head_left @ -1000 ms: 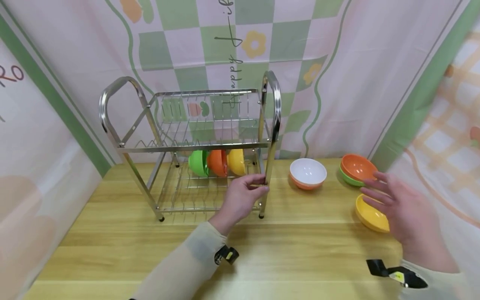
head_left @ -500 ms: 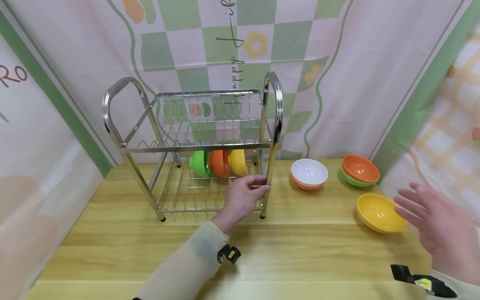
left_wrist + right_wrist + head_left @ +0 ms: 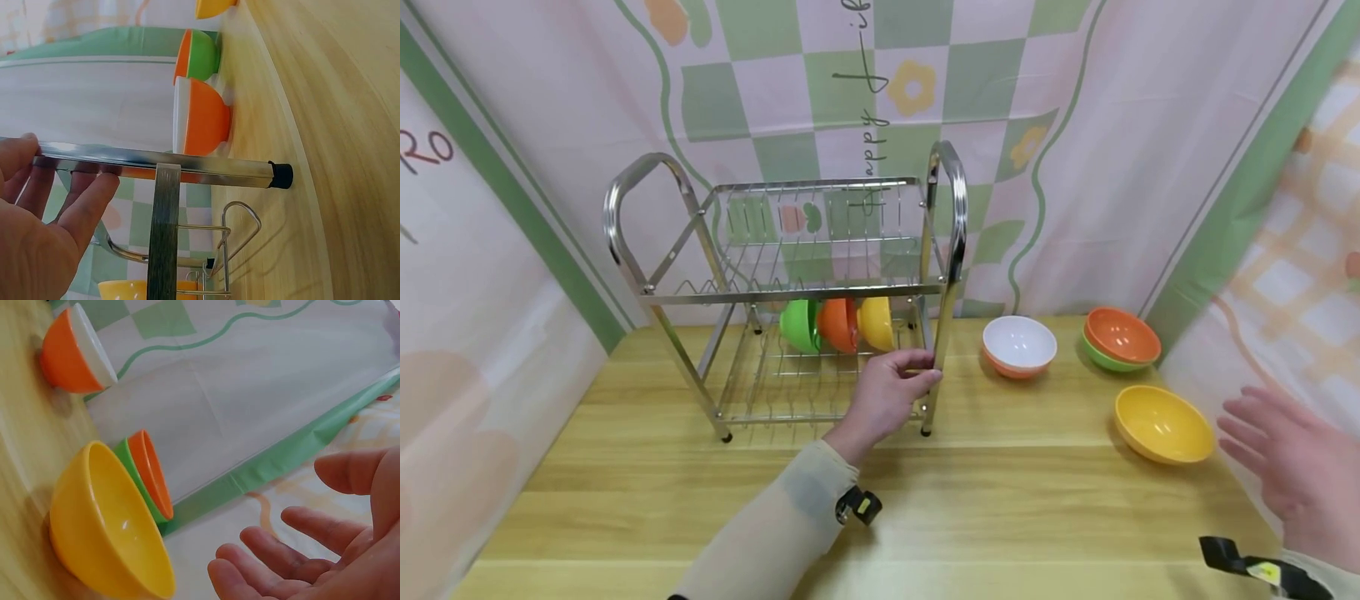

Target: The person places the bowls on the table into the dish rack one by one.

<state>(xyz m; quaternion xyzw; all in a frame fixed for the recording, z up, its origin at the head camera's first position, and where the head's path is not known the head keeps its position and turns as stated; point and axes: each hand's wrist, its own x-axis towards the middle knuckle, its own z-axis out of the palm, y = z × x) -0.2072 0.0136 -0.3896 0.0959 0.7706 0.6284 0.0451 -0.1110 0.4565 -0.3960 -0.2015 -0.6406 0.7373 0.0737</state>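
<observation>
My left hand [image 3: 883, 398] pinches the front right post of the metal dish rack [image 3: 797, 296] between thumb and fingers; the left wrist view shows the fingertips on that post [image 3: 206, 165]. On the rack's lower tier a green bowl [image 3: 798, 326], an orange bowl [image 3: 837, 325] and a yellow bowl [image 3: 876, 323] stand on edge in a row. My right hand [image 3: 1296, 471] hovers at the far right, fingers spread and holding nothing. Just left of it sits a large yellow bowl [image 3: 1163, 425], apart from the fingers, as the right wrist view also shows.
Behind the large yellow bowl, an orange-inside bowl with a green outside [image 3: 1122, 339] stands near the back edge. A white-inside bowl with an orange outside [image 3: 1018, 346] is right of the rack. Patterned cloth [image 3: 1120, 167] hangs behind and beside the wooden table [image 3: 1000, 517].
My right hand has drawn away to the right and down, uncovering the large yellow bowl. The left hand keeps its grip on the rack post, and the bowls stay put.
</observation>
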